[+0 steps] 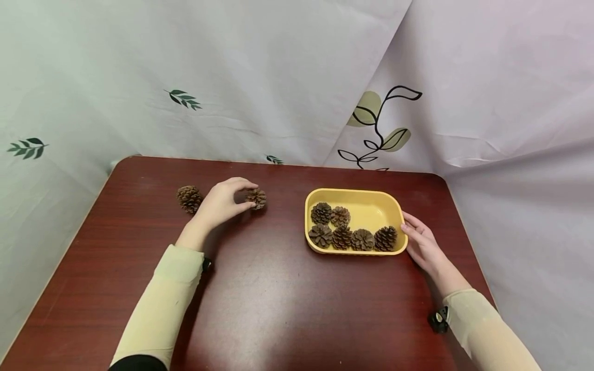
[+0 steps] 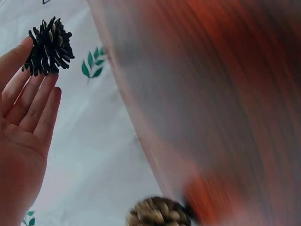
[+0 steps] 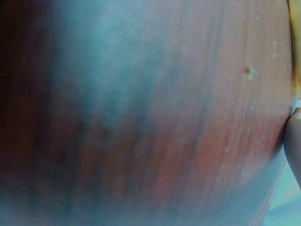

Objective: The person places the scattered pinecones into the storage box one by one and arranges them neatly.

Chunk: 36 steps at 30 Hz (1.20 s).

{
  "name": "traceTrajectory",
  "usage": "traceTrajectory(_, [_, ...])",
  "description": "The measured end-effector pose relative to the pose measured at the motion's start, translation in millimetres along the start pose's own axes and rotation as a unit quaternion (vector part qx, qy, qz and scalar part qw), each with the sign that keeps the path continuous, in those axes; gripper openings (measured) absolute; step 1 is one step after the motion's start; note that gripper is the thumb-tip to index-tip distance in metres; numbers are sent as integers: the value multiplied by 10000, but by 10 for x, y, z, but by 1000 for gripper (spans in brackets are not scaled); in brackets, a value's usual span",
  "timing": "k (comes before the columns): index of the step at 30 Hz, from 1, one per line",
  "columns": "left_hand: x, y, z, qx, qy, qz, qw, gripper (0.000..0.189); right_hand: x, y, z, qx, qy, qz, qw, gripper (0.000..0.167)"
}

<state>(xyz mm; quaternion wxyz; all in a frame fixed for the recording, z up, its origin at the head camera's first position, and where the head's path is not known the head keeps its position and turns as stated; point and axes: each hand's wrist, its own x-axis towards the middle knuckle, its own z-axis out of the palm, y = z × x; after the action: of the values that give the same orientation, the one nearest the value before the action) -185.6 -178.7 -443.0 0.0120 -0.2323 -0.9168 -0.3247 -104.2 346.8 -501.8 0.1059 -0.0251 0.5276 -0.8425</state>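
Note:
My left hand point(image 1: 221, 202) pinches a brown pine cone point(image 1: 257, 198) between thumb and fingertips, over the back left of the table. In the left wrist view that pine cone point(image 2: 49, 47) sits at the ends of the thumb and fingers. Another pine cone point(image 1: 189, 199) lies just left of this hand, partly cut off in the left wrist view. At the right stands a yellow plastic basin point(image 1: 355, 193) with several pine cones along its left and front sides. My right hand point(image 1: 424, 245) holds the basin's right end, thumb at the rim; its other fingers are partly hidden behind the wall.
The dark red wooden table point(image 1: 278, 304) has rounded back corners. A white cloth point(image 1: 260, 77) with leaf prints hangs behind it and along the sides. Inside the basin, the back right part shows bare yellow floor.

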Motion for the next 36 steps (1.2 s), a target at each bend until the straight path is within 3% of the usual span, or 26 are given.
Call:
traceTrajectory(15, [276, 348, 250, -402, 298, 433, 9978, 43, 2, 3, -5, 95, -110, -57, 9999, 44])
traceTrajectory(36, [631, 896, 637, -445, 178, 1127, 9925, 43, -1, 2, 4, 107, -126, -83, 9998, 44])
